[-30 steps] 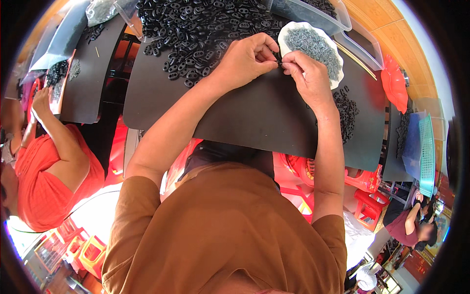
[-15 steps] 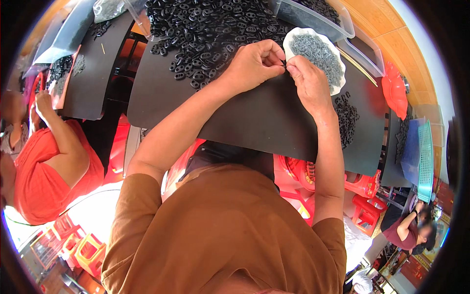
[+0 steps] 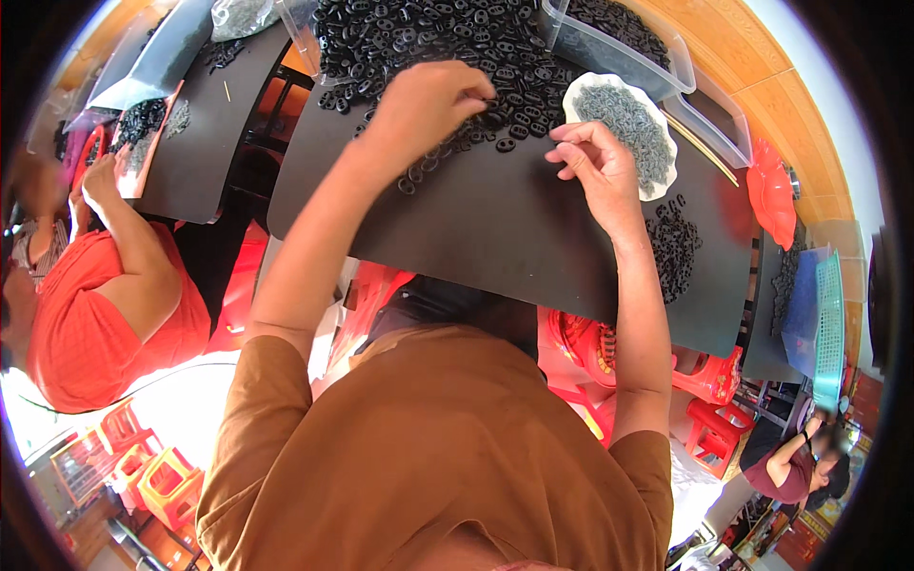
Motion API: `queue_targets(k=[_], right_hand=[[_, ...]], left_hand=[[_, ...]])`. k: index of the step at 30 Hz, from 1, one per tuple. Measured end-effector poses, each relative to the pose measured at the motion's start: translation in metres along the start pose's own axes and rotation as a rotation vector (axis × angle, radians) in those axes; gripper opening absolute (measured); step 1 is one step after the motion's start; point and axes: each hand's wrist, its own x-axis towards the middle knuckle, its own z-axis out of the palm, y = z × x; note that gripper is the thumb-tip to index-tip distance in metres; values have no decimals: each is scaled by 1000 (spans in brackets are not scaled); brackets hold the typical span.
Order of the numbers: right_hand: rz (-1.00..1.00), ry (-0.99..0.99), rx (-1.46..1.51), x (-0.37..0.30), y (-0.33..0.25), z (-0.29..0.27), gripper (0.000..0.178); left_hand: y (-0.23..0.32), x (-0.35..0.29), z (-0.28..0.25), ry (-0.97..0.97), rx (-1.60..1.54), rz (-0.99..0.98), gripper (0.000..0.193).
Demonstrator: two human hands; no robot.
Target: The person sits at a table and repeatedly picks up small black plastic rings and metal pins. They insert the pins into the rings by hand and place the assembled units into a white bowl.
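Reaching forward over the black worktop [image 3: 514, 238], the person's left hand [image 3: 424, 100] rests at the near edge of a big heap of black oval links [image 3: 428, 38], its fingers [image 3: 476, 95] curled down into the loose pieces; whether they actually pinch one I cannot tell from where they are hidden. Just to the right, the right hand [image 3: 595, 167] hovers over the bare mat, thumb and forefinger drawn close together as if on something very small, though nothing can be made out between them. Its knuckles sit just beside a white scalloped dish [image 3: 657, 176] filled with small grey pieces [image 3: 624, 119]. Beyond the dish stands a clear plastic tub [image 3: 666, 81] holding more dark parts, and nearer the person, right of the forearm, lies a smaller scatter of black links [image 3: 674, 246] on the worktop. A red plastic dish [image 3: 771, 195] sits at the far right edge, with a blue mesh basket [image 3: 826, 324] further round. Off to the left, another person in an orange-red top [image 3: 100, 328] works at a separate black worktop [image 3: 205, 133], one hand [image 3: 100, 181] up at a small pile there
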Motion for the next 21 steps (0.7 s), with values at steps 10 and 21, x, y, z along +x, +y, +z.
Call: queue_targets(k=[10,21], right_hand=[[52,-53,-28,-5,-9,13,4],[-46,5,99,-5,-7,12,10]], left_hand=[[-26,1,1,-98,168,104,14],[9,1,15,-129,-848,-278,18]])
